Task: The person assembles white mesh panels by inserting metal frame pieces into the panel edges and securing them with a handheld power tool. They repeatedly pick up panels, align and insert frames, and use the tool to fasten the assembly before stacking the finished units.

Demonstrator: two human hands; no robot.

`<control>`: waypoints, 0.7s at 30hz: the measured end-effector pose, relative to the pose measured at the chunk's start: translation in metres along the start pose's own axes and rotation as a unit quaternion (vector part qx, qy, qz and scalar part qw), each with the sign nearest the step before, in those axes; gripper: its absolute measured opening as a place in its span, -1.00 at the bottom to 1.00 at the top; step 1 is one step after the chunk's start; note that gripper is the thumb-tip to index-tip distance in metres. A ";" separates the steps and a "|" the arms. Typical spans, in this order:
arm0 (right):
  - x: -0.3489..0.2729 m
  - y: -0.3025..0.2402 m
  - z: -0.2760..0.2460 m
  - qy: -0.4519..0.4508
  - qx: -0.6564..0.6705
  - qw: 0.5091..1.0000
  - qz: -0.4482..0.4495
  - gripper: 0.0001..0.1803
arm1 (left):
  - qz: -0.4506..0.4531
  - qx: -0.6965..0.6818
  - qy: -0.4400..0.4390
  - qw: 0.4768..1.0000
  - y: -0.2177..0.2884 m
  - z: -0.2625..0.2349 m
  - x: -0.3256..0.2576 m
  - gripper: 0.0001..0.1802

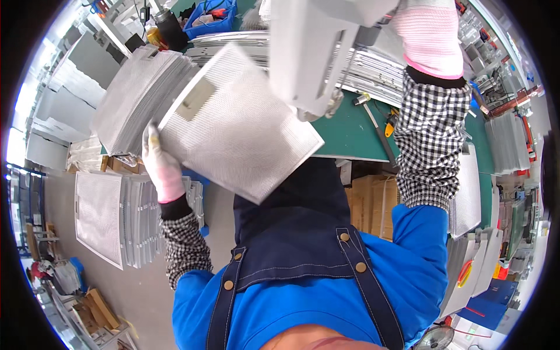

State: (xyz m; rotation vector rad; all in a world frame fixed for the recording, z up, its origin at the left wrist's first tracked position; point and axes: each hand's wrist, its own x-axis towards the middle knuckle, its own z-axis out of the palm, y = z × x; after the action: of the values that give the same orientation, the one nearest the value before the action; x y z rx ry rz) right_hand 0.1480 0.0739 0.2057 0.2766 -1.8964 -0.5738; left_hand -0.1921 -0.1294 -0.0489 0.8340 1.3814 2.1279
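Note:
A square metal mesh panel (245, 128) with a pale frame and a rectangular tab near one corner is tilted in front of me, slightly blurred. My left hand (161, 166), in a white and pink glove, grips its left edge, thumb along the rim. Up at the top right, my gloved right hand (429, 35) is beside a large light-grey machine head (315, 52). Its fingers are mostly hidden at the picture's edge, so its hold cannot be made out. The panel's right corner lies just below the machine head's lower end.
A stack of mesh panels (137, 99) stands left of my panel, with more panels (116, 216) below it. On the green table (338, 137) lie a hammer (376, 125) and stacked metal strips (373, 73). A blue bin (213, 23) and dark bottle (170, 29) stand at the back.

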 end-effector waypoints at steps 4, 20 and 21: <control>-0.002 -0.013 0.019 0.033 0.191 0.964 0.181 -0.51 | 0.067 0.109 -0.056 0.990 -0.005 0.070 -0.024 -0.67; 0.013 -0.052 0.048 0.136 0.412 0.689 0.581 -0.71 | 0.336 0.482 -0.339 0.735 0.007 0.156 -0.056 -0.83; 0.015 -0.053 0.050 0.152 0.412 0.684 0.583 -0.71 | 0.347 0.470 -0.335 0.739 0.007 0.154 -0.058 -0.84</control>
State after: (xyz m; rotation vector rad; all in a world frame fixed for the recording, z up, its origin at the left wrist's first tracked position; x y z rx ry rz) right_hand 0.0924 0.0349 0.1757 -0.2955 -1.4728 1.1588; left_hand -0.0428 -0.0728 -0.0091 2.5295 1.8172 1.0384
